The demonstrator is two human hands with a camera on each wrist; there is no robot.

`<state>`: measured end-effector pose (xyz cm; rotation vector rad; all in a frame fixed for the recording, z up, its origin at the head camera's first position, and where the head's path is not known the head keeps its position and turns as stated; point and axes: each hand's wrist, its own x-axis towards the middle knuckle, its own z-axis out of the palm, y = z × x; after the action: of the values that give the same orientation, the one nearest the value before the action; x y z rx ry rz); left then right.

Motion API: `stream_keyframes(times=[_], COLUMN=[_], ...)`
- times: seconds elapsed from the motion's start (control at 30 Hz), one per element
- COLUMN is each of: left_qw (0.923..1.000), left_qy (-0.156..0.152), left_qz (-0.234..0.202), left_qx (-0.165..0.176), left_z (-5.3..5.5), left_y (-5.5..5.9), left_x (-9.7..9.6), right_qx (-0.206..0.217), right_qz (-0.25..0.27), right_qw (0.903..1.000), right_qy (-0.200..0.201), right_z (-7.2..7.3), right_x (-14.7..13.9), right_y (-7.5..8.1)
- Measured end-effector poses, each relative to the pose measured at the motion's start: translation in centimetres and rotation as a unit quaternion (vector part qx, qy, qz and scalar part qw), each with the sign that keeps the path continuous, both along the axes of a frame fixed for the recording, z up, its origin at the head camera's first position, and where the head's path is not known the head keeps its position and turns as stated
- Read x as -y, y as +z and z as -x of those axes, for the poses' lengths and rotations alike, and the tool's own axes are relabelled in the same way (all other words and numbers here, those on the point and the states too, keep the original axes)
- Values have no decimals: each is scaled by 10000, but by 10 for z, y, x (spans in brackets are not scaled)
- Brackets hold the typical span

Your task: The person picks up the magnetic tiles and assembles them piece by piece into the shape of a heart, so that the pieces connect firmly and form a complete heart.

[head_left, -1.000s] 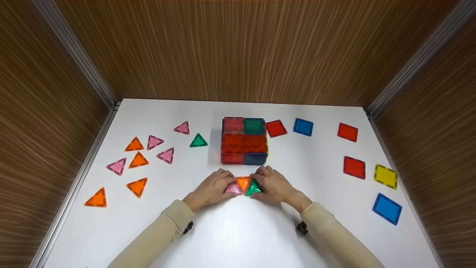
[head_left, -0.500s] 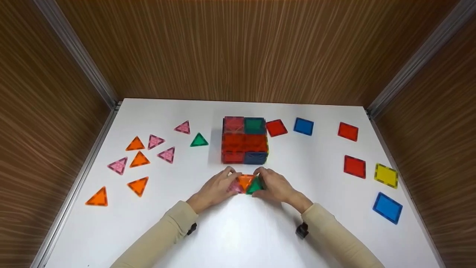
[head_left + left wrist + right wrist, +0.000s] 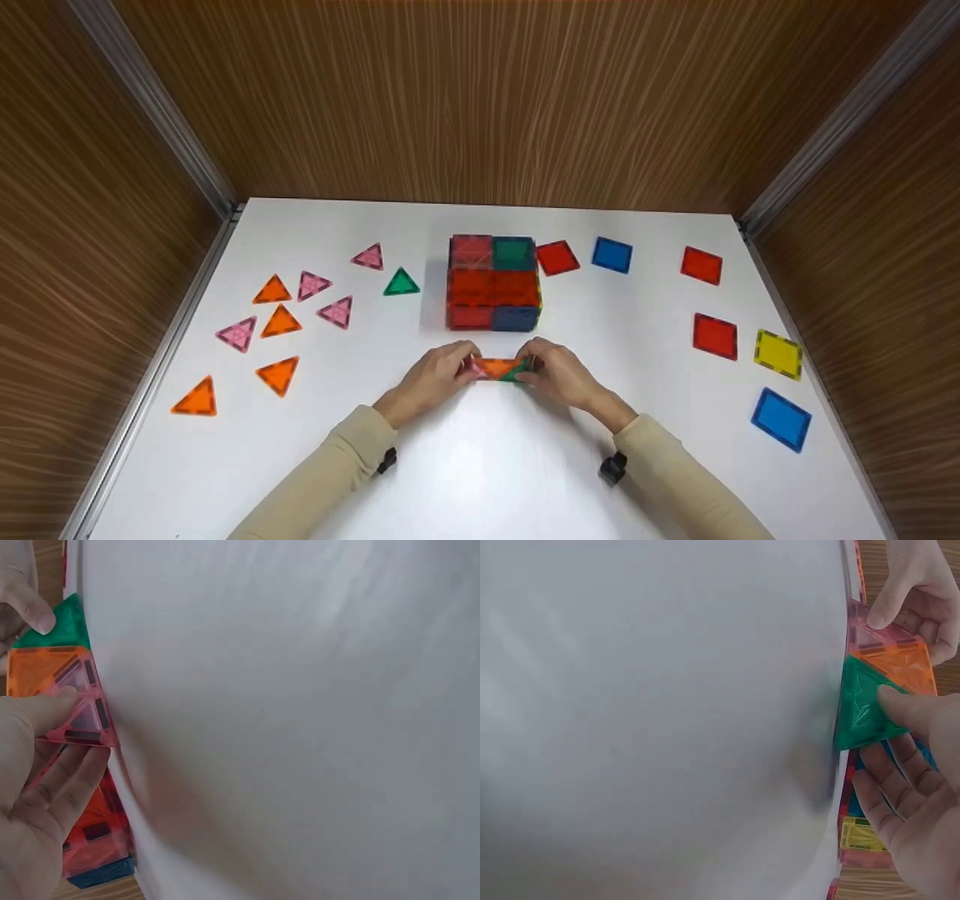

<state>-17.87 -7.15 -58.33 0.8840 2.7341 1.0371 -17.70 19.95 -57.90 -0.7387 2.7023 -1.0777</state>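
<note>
Three see-through triangular magnetic tiles are joined in a row, held tilted up between both hands. My left hand [image 3: 429, 379] pinches the pink triangle tile [image 3: 91, 714] at the left end, thumb on its face. At the other end, my right hand [image 3: 568, 381] pinches the green triangle tile [image 3: 861, 706] between thumb and fingers. The orange triangle tile [image 3: 496, 366] sits between them, point down. Just beyond the hands stands a box-like structure [image 3: 493, 289] of red, green and blue tiles; its inside cannot be made out.
Loose orange triangle tiles [image 3: 277, 375], pink ones [image 3: 238, 334] and one green triangle [image 3: 402, 282] lie at left on the white table [image 3: 480, 480]. At right lie red squares [image 3: 715, 337], blue squares [image 3: 781, 420] and a yellow square [image 3: 778, 355]. Wood-grain panels [image 3: 480, 105] enclose the table.
The joined triangles lay flatter toward the camera a second ago; now the hands have tipped the row up, so it looks narrower. The structure and loose tiles have not moved.
</note>
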Motion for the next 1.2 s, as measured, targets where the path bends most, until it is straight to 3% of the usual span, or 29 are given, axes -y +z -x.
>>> stream_keyframes(times=[0.33,0.83,1.03,1.2], left_qw=[9997,9986,9981,9980], left_qy=[138,450,434,445], left_qz=[-119,-212,-391,-390], left_qx=[156,167,193,205], left_z=[3,24,27,28], left_y=[-2,-5,-5,-5], left_x=[4,3,2,1], right_qx=[-19,311,187,322], right_qz=[-155,-184,-218,-189], right_qw=[9998,9992,9993,9990], right_qy=[94,-152,-230,-261], right_z=[2,26,30,33], right_x=[-8,-8,-9,-10], right_y=[-6,-3,-6,-7])
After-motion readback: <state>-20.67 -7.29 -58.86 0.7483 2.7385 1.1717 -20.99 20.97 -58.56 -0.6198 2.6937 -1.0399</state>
